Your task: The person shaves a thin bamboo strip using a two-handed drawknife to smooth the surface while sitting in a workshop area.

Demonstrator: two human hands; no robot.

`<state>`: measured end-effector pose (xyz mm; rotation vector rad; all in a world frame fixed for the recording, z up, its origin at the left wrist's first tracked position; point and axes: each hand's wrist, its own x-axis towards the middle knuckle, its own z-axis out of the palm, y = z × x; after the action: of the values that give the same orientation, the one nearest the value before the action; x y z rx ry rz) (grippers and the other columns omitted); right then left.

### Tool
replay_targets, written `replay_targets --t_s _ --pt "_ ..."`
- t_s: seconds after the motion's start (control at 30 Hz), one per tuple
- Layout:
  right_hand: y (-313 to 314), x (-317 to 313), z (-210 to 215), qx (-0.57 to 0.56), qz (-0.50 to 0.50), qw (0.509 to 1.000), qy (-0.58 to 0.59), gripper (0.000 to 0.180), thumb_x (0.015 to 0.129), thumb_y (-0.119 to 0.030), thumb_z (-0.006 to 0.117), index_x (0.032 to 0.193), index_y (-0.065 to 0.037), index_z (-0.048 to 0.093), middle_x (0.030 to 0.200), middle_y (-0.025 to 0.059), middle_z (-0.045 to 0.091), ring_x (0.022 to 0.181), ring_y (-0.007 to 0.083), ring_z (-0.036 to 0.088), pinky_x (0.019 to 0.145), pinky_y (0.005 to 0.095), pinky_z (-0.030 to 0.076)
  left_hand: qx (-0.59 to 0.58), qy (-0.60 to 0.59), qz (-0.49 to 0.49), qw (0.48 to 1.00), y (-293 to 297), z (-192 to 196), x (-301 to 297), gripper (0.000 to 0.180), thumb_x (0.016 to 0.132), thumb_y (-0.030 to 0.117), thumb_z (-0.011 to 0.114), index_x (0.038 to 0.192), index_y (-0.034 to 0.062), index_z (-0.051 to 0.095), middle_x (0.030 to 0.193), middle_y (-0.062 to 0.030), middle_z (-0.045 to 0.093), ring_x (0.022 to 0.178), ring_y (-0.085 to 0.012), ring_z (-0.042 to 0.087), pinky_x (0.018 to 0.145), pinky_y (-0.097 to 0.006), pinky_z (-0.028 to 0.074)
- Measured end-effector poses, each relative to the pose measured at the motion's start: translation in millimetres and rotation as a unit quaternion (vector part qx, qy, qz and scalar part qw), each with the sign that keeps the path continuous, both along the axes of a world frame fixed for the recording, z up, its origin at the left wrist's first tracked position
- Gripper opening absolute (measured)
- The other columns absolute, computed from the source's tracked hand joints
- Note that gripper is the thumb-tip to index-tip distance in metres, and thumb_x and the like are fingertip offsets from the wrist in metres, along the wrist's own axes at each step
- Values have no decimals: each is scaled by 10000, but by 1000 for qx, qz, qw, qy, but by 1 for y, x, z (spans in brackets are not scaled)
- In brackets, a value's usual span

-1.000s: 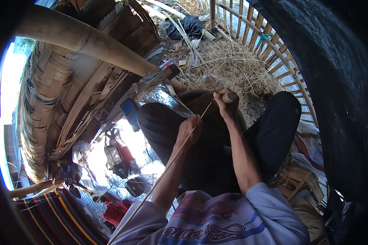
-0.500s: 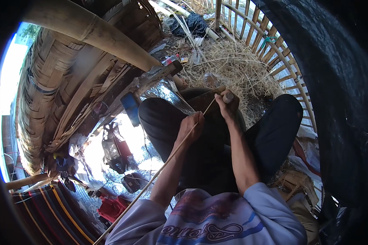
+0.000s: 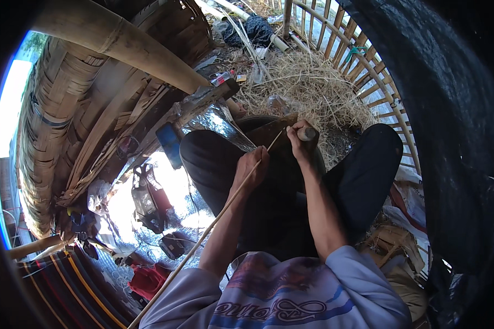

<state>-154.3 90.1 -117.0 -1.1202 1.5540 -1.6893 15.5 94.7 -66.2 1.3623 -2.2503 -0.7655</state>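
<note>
Where hands (image 3: 277, 153) grip bamboo strip (image 3: 214, 225): straw-littered ground (image 3: 307, 88), woven wall (image 3: 55, 126).

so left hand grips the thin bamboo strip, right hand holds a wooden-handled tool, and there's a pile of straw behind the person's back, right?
Not quite. In the head view the straw lies in front of the person, beyond the knees. The rest holds: left hand grips the thin bamboo strip, right hand holds the wooden-handled tool.

Lower end of the thin bamboo strip (image 3: 203, 241) cut off at the picture's bottom edge.
</note>
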Motion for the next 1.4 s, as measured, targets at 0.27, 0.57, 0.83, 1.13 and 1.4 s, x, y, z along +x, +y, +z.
replay_targets --t_s 0.27,0.57,0.83,1.13,1.4 --pt "-4 -9 1 8 -24 999 25 169 792 -90 670 691 -30 549 630 24 559 594 107 516 568 283 431 49 18 38 998 3 10 0 254 943 171 452 759 5 505 687 -239 571 679 -438 575 588 -504 451" --pt "-5 4 -9 -15 9 1000 1 155 779 -109 689 709 -36 571 628 4 534 605 87 501 560 280 415 -10 25 13 1000 5 4 1 229 935 145 460 760 4 501 667 -234 561 658 -433 574 567 -507 446" --pt "-1 -15 -1 16 -27 996 -80 129 789 -99 677 734 -18 593 643 17 583 607 112 552 587 285 450 38 36 49 997 3 16 -2 238 941 152 442 758 10 498 670 -231 554 663 -431 577 555 -494 447" --pt "-4 -18 -2 9 -36 998 -47 131 771 -121 694 742 -13 627 687 43 618 640 115 570 603 291 456 40 55 133 989 -6 3 -6 413 974 228 410 662 -27 503 609 -242 543 627 -442 566 548 -479 431" --pt "7 -7 22 20 -57 997 -46 176 790 -114 693 708 -17 571 617 20 551 596 92 514 564 276 430 117 47 157 980 1 14 -11 481 992 282 402 646 -40 492 579 -239 502 565 -420 547 526 -453 404"
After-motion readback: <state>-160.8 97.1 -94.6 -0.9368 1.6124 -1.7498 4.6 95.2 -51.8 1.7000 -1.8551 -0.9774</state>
